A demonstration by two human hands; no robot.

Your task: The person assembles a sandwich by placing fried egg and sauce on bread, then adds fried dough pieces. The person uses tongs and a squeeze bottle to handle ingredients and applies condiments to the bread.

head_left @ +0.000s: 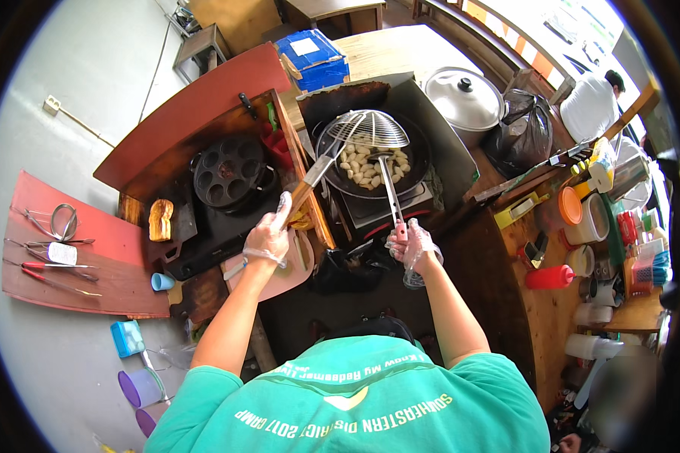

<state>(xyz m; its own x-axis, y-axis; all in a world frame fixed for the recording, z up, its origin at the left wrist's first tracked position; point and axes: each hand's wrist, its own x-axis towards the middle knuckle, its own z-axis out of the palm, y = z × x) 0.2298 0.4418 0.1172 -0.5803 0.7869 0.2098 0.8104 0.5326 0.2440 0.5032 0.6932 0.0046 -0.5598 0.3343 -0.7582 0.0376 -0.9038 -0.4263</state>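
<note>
My left hand [268, 235], in a clear plastic glove, is wrapped round the wooden handle of a wire skimmer [370, 127]. The skimmer's round mesh head is over the far part of a dark wok [423, 151]. In my right hand [414, 245], also gloved, is the handle of a long metal cooking utensil [391, 185]; its head reaches down among the food, and its exact shape is partly hidden. Several pale, rounded pieces of food [366, 175] lie in the wok, some beneath the mesh. A stove [389, 215] stands under the wok.
Left of the wok, a black round-hollowed pan [229, 175] sits behind a wooden partition [310, 177]. A metal screen [449, 147] edges the wok; a lidded pot [463, 102] and black bag [523, 132] stand beyond. A pink board [298, 264] lies near my left wrist.
</note>
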